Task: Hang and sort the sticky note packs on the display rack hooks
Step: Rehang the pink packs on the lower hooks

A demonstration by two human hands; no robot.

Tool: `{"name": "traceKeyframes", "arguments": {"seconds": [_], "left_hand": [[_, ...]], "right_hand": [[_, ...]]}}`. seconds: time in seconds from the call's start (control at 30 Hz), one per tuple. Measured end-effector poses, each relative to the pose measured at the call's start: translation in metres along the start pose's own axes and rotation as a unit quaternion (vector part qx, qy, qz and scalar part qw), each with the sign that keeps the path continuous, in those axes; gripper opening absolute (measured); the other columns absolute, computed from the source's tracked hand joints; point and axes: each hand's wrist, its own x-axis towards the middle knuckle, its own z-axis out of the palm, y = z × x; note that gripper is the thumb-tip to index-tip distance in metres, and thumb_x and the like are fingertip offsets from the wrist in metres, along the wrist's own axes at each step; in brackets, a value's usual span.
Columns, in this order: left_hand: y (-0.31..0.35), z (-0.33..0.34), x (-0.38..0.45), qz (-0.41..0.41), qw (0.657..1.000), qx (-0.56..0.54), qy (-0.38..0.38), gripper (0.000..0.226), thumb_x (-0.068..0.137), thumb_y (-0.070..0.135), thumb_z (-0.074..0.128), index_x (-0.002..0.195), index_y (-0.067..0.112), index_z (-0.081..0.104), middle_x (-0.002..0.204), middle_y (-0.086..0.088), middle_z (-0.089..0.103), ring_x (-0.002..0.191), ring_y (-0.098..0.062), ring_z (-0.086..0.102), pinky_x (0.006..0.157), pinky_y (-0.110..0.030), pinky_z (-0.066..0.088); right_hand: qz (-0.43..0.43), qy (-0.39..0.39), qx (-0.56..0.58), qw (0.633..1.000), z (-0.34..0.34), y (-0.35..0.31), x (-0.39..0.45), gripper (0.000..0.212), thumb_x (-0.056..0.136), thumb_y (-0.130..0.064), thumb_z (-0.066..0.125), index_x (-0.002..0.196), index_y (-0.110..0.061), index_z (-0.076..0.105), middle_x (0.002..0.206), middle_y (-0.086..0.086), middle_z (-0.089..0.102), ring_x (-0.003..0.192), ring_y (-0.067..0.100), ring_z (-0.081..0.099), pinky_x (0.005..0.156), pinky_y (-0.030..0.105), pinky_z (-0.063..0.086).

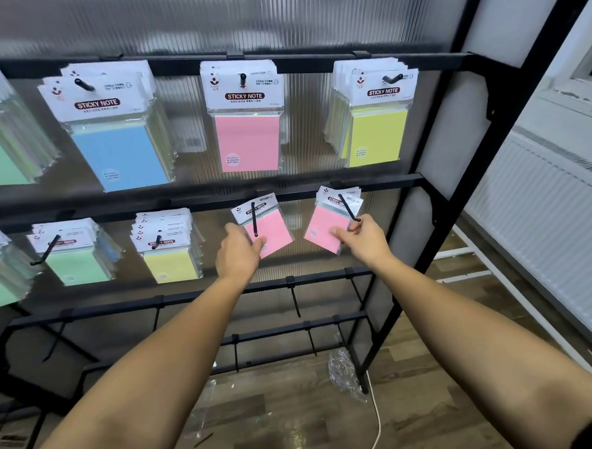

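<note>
On the black metal display rack (382, 188), along its second rail from the top, my left hand (236, 251) pinches the lower edge of a tilted pink sticky note pack in clear plastic (271, 230) threaded on a black hook (254, 217). My right hand (360, 236) grips the lower corner of a second pink sticky note pack (324, 228) on the next black hook (348, 208) toward the rack's right post, a narrow gap parting the two packs. Below that rail, the rack's two lower rails carry bare hooks with open space around them.
</note>
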Motion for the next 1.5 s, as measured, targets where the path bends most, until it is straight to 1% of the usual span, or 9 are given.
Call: {"name": "traceKeyframes", "arguments": {"seconds": [0.1, 0.23, 0.37, 0.53, 0.67, 0.8, 1.07, 1.23, 1.5], "left_hand": [[-0.003, -0.002, -0.005, -0.003, 1.000, -0.007, -0.001, 0.042, 0.092, 0.039, 0.066, 0.115, 0.009, 0.049, 0.107, -0.009, 0.066, 0.098, -0.030, 0.061, 0.079, -0.041, 0.050], [-0.005, -0.007, -0.019, 0.040, 0.999, 0.000, -0.002, 0.029, 0.100, 0.039, 0.051, 0.088, 0.014, 0.058, 0.082, -0.006, 0.066, 0.079, -0.026, 0.058, 0.061, -0.030, 0.035], [-0.004, -0.020, -0.039, 0.064, 0.998, 0.006, 0.017, 0.036, 0.104, 0.038, 0.044, 0.077, 0.015, 0.051, 0.063, 0.004, 0.052, 0.062, -0.015, 0.050, 0.051, -0.028, 0.028], [-0.015, -0.031, -0.062, 0.082, 0.996, 0.008, 0.016, 0.040, 0.104, 0.038, 0.041, 0.068, 0.020, 0.041, 0.064, 0.003, 0.050, 0.066, -0.023, 0.051, 0.057, -0.033, 0.035], [-0.016, -0.045, -0.084, 0.118, 0.993, -0.007, 0.015, 0.042, 0.104, 0.036, 0.042, 0.065, 0.021, 0.036, 0.064, 0.005, 0.045, 0.062, -0.017, 0.044, 0.052, -0.032, 0.027], [-0.015, -0.061, -0.103, 0.156, 0.988, -0.018, 0.003, 0.039, 0.104, 0.034, 0.043, 0.066, 0.025, 0.037, 0.066, 0.006, 0.044, 0.060, -0.008, 0.041, 0.051, -0.028, 0.026], [-0.002, -0.104, -0.102, 0.216, 0.973, -0.077, 0.032, 0.034, 0.105, 0.032, 0.040, 0.072, 0.024, 0.039, 0.070, 0.005, 0.046, 0.063, -0.008, 0.043, 0.054, -0.029, 0.028], [0.005, -0.121, -0.090, 0.231, 0.968, -0.084, 0.050, 0.036, 0.105, 0.035, 0.040, 0.079, 0.012, 0.048, 0.074, -0.003, 0.053, 0.067, -0.016, 0.048, 0.057, -0.034, 0.031], [0.015, -0.135, -0.082, 0.228, 0.966, -0.103, 0.064, 0.038, 0.104, 0.035, 0.042, 0.080, 0.006, 0.049, 0.073, -0.010, 0.054, 0.070, -0.026, 0.051, 0.061, -0.038, 0.037]], "right_hand": [[0.005, 0.031, 0.005, 1.000, 0.001, 0.000, -0.010, 0.031, 0.090, -0.035, 0.071, 0.086, -0.016, 0.046, 0.086, 0.001, 0.059, 0.082, 0.021, 0.057, 0.064, 0.028, 0.039], [-0.021, 0.094, 0.010, 0.995, 0.002, 0.002, -0.040, 0.039, 0.101, -0.032, 0.054, 0.067, -0.014, 0.044, 0.065, -0.003, 0.051, 0.069, 0.022, 0.046, 0.061, 0.033, 0.028], [-0.018, 0.134, 0.033, 0.990, 0.003, 0.014, -0.072, 0.041, 0.102, -0.033, 0.050, 0.076, -0.003, 0.050, 0.068, 0.002, 0.052, 0.068, 0.023, 0.045, 0.060, 0.036, 0.029], [-0.044, 0.145, 0.059, 0.987, -0.002, 0.009, -0.110, 0.039, 0.103, -0.033, 0.048, 0.069, -0.015, 0.040, 0.062, -0.004, 0.045, 0.062, 0.018, 0.039, 0.060, 0.035, 0.031], [-0.076, 0.145, 0.096, 0.982, -0.003, -0.004, -0.136, 0.039, 0.103, -0.033, 0.048, 0.075, -0.008, 0.044, 0.063, -0.005, 0.044, 0.060, 0.010, 0.035, 0.058, 0.030, 0.031], [-0.121, 0.115, 0.114, 0.979, -0.003, -0.024, -0.152, 0.039, 0.104, -0.032, 0.048, 0.079, -0.002, 0.046, 0.067, -0.001, 0.044, 0.061, 0.008, 0.034, 0.057, 0.027, 0.028], [-0.195, 0.075, 0.151, 0.966, -0.006, -0.092, -0.162, 0.033, 0.106, -0.028, 0.043, 0.084, -0.006, 0.053, 0.072, -0.008, 0.051, 0.066, 0.005, 0.040, 0.061, 0.025, 0.032], [-0.223, 0.066, 0.167, 0.958, -0.004, -0.134, -0.153, 0.028, 0.107, -0.026, 0.042, 0.092, -0.008, 0.058, 0.076, -0.012, 0.056, 0.066, -0.004, 0.047, 0.062, 0.017, 0.036], [-0.282, 0.074, 0.150, 0.945, -0.004, -0.184, -0.131, 0.040, 0.106, -0.034, 0.041, 0.092, 0.002, 0.052, 0.078, 0.010, 0.052, 0.070, 0.011, 0.041, 0.063, 0.033, 0.031]]}}
